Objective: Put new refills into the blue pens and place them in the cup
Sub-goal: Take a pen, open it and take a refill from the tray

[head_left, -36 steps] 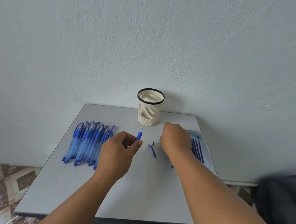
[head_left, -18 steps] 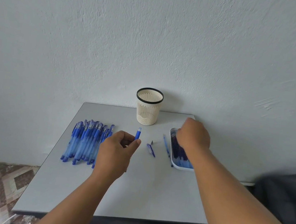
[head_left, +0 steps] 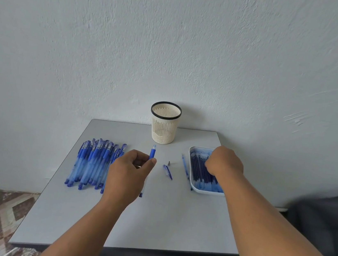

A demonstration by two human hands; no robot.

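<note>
- While the left hand (head_left: 129,171) grips an opened pen barrel (head_left: 152,152), fingers and thumb curled round it, nearer than the cup (head_left: 164,125) and slightly left of it, the refill step looks underway.
- The pile of blue pens (head_left: 95,161) lies well left of the cup; a loose pen cap (head_left: 167,171) and small tip piece (head_left: 169,162) lie just in front of it.
- The right hand (head_left: 224,162) is curled in the tray (head_left: 197,151) of refills, right of the cup; whether it has pinched one, I cannot tell.
- A thin refill (head_left: 184,165) lies just beside the tray.
- Next likely calls for lifting one refill and threading it into the barrel.
- The cup looks empty.
</note>
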